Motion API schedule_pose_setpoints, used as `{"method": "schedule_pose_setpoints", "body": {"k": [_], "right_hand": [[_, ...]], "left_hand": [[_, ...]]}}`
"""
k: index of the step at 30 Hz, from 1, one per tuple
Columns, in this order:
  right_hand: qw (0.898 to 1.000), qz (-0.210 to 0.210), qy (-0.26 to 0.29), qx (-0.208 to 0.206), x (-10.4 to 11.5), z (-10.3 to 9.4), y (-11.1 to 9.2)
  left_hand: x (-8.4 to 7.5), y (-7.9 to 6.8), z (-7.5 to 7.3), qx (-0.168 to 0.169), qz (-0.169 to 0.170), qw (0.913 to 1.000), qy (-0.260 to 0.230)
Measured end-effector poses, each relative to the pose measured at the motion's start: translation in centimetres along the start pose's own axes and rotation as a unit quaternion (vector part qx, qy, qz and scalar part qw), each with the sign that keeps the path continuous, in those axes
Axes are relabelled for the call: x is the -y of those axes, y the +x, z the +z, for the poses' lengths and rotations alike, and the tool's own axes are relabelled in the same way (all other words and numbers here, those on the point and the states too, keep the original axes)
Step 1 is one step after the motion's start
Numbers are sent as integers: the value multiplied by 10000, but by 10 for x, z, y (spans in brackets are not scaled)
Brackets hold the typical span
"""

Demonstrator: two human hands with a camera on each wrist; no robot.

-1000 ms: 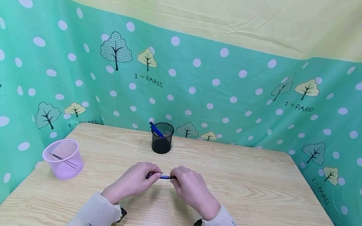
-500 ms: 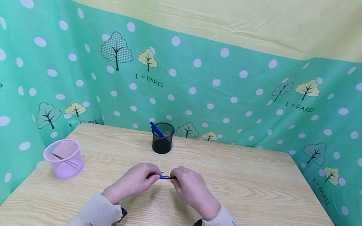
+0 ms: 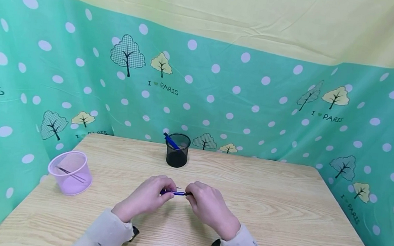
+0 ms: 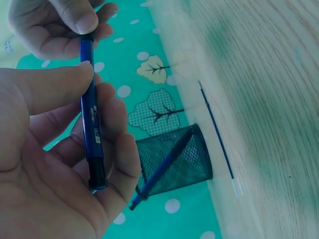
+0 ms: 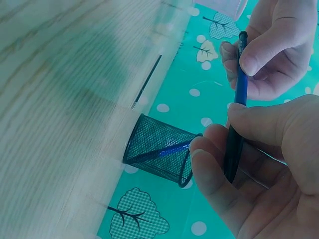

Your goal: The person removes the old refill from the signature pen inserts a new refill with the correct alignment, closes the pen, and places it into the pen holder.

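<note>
A blue and black pen (image 3: 179,193) lies level between my two hands, just above the table. My left hand (image 3: 150,194) grips its blue barrel (image 4: 90,117), with the thumb on top and the fingers curled beneath. At the other end my right hand (image 3: 209,205) pinches the black section (image 5: 233,154) between thumb and fingers. A thin dark pen refill (image 4: 216,129) with a clear end rests on the table beyond the hands; they hide most of it in the head view.
A black mesh pen cup (image 3: 176,156) with a blue pen (image 3: 172,141) leaning in it stands at the back. To the left is a pink bin (image 3: 71,179) with thin dark sticks inside. A patterned curtain (image 3: 259,102) rises behind the wooden table (image 3: 265,198).
</note>
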State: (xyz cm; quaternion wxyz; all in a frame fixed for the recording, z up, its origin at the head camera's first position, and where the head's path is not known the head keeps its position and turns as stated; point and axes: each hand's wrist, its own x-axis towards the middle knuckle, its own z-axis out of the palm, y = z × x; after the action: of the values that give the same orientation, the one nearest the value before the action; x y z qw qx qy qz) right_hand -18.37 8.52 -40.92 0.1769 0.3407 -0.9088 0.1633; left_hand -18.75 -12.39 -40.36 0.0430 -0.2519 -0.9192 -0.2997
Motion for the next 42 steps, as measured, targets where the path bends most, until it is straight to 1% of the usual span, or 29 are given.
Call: {"method": "schedule_pose_setpoints", "body": {"k": [10,14,20,24,30,35,42], "right_hand": [[9999,73,24,115,0,-1,0],[9999,91,47,89,0,-1,0],[10000,75,42,7,-1,-1,-1],[10000,57,57,8,-1,-1,-2],[10000,53,76,10,0,-2,-1],[10000,-1,74,-14,1,-1,-1],[10000,0,97,-5,0,0,-1]], "left_hand": [[0,1,1,-24,-45,10000,-21],[0,1,2,24,-92,9999,-58],[0,2,2,36,-23,10000,-40],[2,2,2,164,20,9998,-85],[2,1,2,352,-43,9992,-180],[2,0,1,308,-81,9994,-151],[2,0,1,179,-43,9998,-108]]}}
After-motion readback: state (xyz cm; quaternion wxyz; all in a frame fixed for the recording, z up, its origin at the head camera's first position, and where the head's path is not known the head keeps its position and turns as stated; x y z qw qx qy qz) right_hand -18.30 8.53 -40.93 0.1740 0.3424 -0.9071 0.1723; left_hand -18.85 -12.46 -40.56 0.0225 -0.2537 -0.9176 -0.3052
